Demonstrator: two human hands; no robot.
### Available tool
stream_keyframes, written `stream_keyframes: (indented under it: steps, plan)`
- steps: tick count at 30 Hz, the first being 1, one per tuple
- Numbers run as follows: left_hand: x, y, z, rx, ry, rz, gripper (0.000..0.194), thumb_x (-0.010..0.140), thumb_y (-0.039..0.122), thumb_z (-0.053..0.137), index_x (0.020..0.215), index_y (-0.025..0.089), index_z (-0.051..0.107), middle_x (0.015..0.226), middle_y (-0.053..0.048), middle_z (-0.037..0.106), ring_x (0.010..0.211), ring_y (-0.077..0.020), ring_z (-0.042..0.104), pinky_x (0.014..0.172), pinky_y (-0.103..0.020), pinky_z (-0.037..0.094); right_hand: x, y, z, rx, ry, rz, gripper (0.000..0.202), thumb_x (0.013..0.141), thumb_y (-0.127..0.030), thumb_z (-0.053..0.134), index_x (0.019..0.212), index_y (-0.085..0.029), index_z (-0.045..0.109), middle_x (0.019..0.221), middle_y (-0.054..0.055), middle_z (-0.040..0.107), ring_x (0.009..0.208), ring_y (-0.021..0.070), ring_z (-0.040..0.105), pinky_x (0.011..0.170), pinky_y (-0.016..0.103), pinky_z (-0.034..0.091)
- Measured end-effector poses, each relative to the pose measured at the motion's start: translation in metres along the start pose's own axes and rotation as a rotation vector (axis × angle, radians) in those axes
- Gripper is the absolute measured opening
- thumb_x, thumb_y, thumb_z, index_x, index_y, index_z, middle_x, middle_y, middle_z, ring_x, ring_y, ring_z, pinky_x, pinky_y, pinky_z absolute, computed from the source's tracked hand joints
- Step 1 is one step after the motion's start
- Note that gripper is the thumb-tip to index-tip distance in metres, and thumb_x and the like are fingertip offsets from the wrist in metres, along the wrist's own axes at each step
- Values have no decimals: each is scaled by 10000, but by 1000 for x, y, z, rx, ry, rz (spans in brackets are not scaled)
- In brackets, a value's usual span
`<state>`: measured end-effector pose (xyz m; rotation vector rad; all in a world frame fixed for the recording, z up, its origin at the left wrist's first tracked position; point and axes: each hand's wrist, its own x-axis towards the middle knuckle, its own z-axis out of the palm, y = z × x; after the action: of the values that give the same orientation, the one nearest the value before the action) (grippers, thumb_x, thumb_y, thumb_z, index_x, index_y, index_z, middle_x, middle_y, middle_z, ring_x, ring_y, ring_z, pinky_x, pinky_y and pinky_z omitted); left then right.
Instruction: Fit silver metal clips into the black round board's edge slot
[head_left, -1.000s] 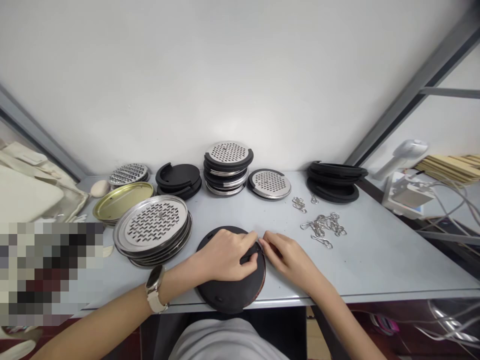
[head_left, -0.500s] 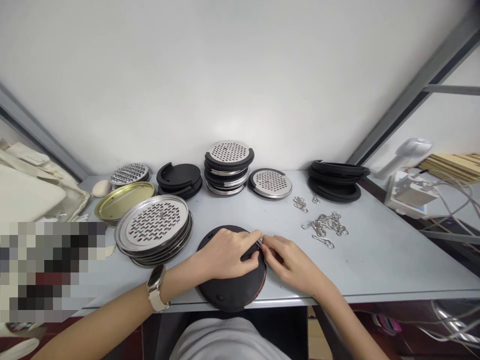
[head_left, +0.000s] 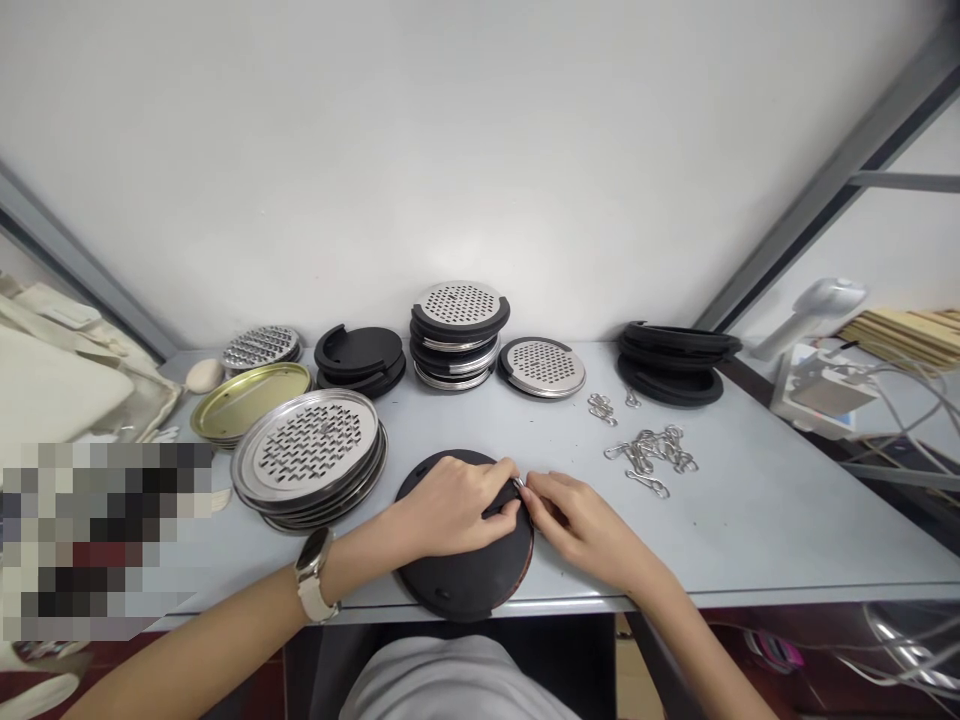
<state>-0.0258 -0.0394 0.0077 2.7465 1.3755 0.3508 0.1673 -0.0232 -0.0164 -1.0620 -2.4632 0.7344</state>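
A round black cover (head_left: 465, 578) lies at the table's front edge, with a thin reddish-brown strip showing along its right rim. Across its top rests my left hand (head_left: 459, 505), thumb and fingers closed on a part near the cover's upper right edge. My right hand (head_left: 576, 518) is at that same edge, its thumb and index finger pinching a small shiny metal clip (head_left: 519, 484). Fingertips hide most of the clip, so I cannot tell whether it hooks into the cover. To the right lies a loose pile of metal clips (head_left: 651, 455).
Perforated metal grater discs (head_left: 311, 445) are stacked at left, beside gold-coloured lids (head_left: 251, 400). Black covers (head_left: 360, 350) stand behind. A tall stack of discs in black rims (head_left: 459, 325), one more disc (head_left: 544, 365) and black covers (head_left: 671, 375) line the wall.
My fingertips have parted slightly at the cover's edge, so more of the shiny clip shows between them. The cover and the things around it stay in place.
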Motion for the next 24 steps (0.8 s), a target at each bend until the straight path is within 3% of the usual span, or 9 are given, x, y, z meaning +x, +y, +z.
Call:
stream_keyframes:
  steps: [14, 20, 24]
  plan:
    - [1, -3, 0, 13, -7, 47, 133, 913, 262, 365, 916, 194, 480, 729, 8, 618, 617, -161, 601, 553, -265, 344, 0, -1, 0, -9, 30, 15, 237, 907, -190, 379, 686, -211, 297, 609, -44, 400, 569, 120, 400, 552, 233, 306]
    - [1, -2, 1, -34, 22, -74, 136, 873, 304, 433, 964, 202, 432, 664, 29, 598, 604, -176, 605, 536, -265, 341, 0, -1, 0, 11, 28, 25, 232, 927, -202, 357, 701, -214, 303, 616, -44, 402, 570, 121, 404, 554, 234, 313]
    - [0, -1, 1, -5, 32, -122, 122, 844, 324, 457, 868, 213, 411, 632, 34, 579, 587, -184, 596, 520, -271, 326, 1, -2, 1, 31, 42, 43, 240, 950, -231, 334, 711, -216, 317, 624, -40, 421, 573, 124, 420, 552, 237, 319]
